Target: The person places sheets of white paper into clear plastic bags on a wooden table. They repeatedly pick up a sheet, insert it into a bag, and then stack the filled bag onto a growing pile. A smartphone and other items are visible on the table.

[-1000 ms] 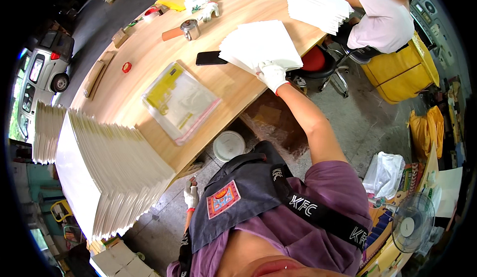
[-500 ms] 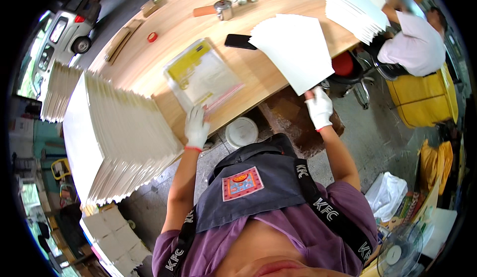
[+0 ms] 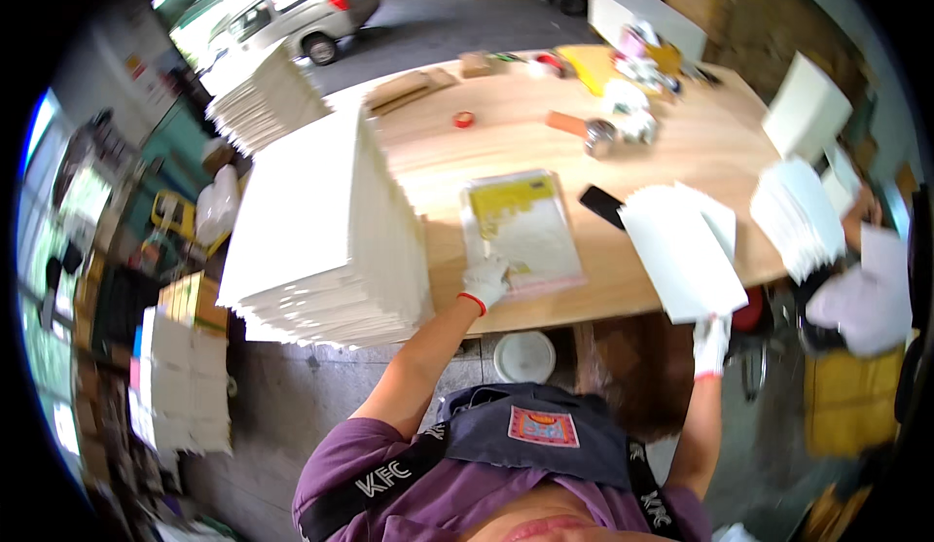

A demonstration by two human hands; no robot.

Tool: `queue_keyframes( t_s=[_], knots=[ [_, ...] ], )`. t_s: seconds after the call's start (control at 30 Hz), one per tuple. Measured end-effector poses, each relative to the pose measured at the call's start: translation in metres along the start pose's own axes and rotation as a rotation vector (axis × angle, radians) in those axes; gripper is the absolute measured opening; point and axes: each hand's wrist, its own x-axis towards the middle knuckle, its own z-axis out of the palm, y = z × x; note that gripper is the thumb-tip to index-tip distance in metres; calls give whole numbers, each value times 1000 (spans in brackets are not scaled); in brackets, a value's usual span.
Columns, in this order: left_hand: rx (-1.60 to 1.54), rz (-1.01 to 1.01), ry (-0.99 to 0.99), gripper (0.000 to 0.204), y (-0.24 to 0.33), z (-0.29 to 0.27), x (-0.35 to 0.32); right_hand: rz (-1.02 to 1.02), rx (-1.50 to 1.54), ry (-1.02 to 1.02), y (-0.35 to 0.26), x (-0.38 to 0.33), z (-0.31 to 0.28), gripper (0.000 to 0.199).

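Observation:
My right hand (image 3: 711, 345), in a white glove with a red cuff, is closed on the near edge of a white sheet (image 3: 684, 255). That sheet overhangs the table's front edge and covers part of a pile of white sheets (image 3: 718, 221). A clear plastic bag with yellow print (image 3: 530, 216), seemingly a stack of them, lies flat left of the sheets. On its near left corner rests my left hand (image 3: 486, 280), also gloved, fingers stretched over the plastic. A black phone (image 3: 602, 206) lies between the bag and the sheets.
A tall stack of white sheets (image 3: 302, 206) stands on the left, with another stack (image 3: 268, 99) behind. Farther back on the wooden table (image 3: 428, 158) are red tape (image 3: 463, 120) and a metal cup (image 3: 599, 137). A person (image 3: 864, 294) sits at the right. Below is a white bucket (image 3: 524, 356).
The view has swung left, so the table sits farther right and lower. The sheet in my right hand has shifted against the pile, exposing sheets behind it. My left hand stays on the bag.

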Motion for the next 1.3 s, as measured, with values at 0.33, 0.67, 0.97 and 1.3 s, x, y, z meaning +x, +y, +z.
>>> queue_keyframes(
  t_s=[0.33, 0.67, 0.97, 1.3],
  knots=[
    [-284, -34, 77, 21, -11, -12, -30, 363, 22, -407, 26, -116, 74, 59],
    [-206, -40, 136, 16, 11, -23, -25, 330, 205, -48, 75, -173, 85, 11],
    [-466, 142, 41, 31, 18, -47, -18, 306, 230, 23, 65, -182, 117, 11],
    [-1449, -552, 718, 52, 61, 43, -51, 232, 101, -92, 58, -197, 140, 15]
  ],
)
